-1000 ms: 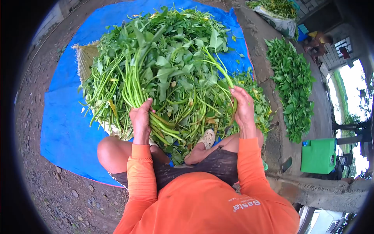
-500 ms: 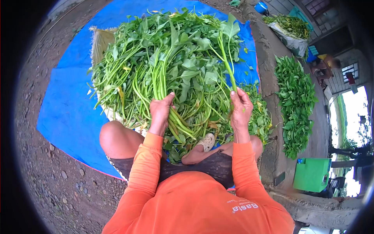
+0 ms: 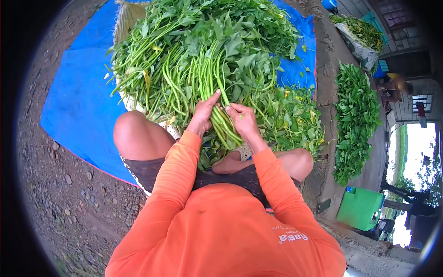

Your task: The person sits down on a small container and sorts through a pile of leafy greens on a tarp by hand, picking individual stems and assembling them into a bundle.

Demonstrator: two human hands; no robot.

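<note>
Leafy green stems (image 3: pixel 206 76) are standing bunched in my left hand (image 3: pixel 202 114), their leaves fanning over the big heap of greens (image 3: pixel 180 23) and their bare lower ends pointing back toward my folded legs (image 3: pixel 144 136). My left hand is closing round them, thumb laid up the front, the other fingers mostly hidden. My right hand (image 3: pixel 243 121), out to the side with a lone stalk half a second ago, is now meeting the left, its fingertips touching the right edge of the bunch. That stalk is no longer showing apart, so I am judging that it is joining the others and the bunch is thickening. Whether my right fingers are still pinching it, I cannot tell; the stems are crowding too closely there. Underneath, the blue tarp (image 3: pixel 78 106) is spreading, and beyond its right side another row of leaves (image 3: pixel 355 122) is lying.
</note>
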